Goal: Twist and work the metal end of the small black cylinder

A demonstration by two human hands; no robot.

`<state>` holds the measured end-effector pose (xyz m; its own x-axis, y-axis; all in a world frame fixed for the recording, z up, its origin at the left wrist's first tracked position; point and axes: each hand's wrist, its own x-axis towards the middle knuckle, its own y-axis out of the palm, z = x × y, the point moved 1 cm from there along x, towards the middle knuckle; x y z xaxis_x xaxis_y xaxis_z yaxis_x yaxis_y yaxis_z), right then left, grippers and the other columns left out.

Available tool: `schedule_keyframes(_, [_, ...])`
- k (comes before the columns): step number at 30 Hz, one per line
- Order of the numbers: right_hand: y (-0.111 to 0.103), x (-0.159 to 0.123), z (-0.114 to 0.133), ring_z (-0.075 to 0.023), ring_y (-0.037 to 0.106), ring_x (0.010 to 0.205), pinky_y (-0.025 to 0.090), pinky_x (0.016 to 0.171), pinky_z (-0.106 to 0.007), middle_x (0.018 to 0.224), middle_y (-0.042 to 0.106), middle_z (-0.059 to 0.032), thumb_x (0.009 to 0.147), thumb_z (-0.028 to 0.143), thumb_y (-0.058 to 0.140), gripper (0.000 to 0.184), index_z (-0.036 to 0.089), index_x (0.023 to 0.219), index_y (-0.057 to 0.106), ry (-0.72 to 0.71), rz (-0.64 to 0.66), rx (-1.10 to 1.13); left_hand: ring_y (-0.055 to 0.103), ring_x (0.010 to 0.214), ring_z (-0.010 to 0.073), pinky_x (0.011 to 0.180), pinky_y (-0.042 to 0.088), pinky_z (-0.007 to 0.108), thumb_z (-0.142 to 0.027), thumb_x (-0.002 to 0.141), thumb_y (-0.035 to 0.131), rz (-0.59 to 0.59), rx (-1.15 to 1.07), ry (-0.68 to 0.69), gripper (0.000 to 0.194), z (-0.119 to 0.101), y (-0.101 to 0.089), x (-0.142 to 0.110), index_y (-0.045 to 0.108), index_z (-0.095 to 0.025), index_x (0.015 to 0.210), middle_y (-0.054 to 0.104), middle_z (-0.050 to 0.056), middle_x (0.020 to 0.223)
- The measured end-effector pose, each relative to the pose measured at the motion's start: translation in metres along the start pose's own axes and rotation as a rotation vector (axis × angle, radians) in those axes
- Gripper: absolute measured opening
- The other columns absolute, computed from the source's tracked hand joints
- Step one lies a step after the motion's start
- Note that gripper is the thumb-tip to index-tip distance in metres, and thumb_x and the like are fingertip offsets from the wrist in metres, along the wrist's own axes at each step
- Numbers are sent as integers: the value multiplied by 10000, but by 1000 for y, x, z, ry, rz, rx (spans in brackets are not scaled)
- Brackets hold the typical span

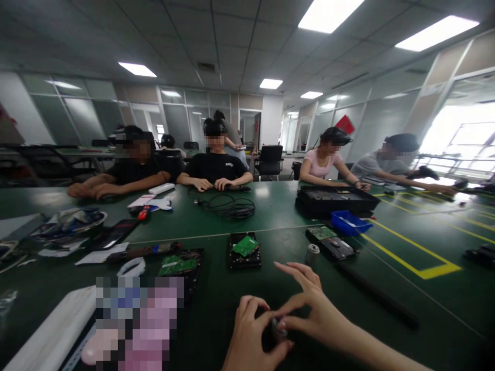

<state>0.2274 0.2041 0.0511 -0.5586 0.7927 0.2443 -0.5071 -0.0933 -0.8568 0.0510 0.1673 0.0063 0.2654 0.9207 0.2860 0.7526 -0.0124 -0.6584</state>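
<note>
My left hand (251,335) curls around a small dark cylinder with a metallic top (279,328), low in the middle of the view. From the right, my right hand (313,304) pinches the top of the same cylinder between thumb and index finger, its other fingers stretched out. The cylinder's exact kind does not show, and the fingers partly hide it. Just beyond my right hand stands a similar dark cylinder with a silver top (313,252). A hard drive with a loose green circuit board (245,247) on it lies farther ahead of my hands.
Right of centre are another hard drive (333,243), a blue tray (350,223) and a long dark bar (379,293). At left lie an electric screwdriver (143,251), a tape roll (131,267) and a drive with a green board (178,264). Several people sit across the green table (278,206).
</note>
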Motion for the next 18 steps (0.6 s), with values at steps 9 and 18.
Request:
schedule_keyframes(9, [-35, -12, -36, -350, 365, 1301, 284, 1075, -601, 1371, 527, -32, 825, 484, 655, 196, 335, 868, 774, 12, -284, 139, 502, 972, 292, 871, 442, 397, -170, 580, 737, -37, -31, 7, 260, 10, 5, 4, 716, -160, 839, 622, 102, 952])
schedule_keyframes(18, [12, -62, -92, -392, 439, 1281, 375, 1010, -626, 1360, 561, -28, 774, 527, 679, 204, 378, 874, 777, 167, -42, -61, 503, 940, 278, 860, 427, 377, -53, 487, 663, -43, -109, -104, 391, 3, 2, 6, 666, -117, 873, 639, 98, 913])
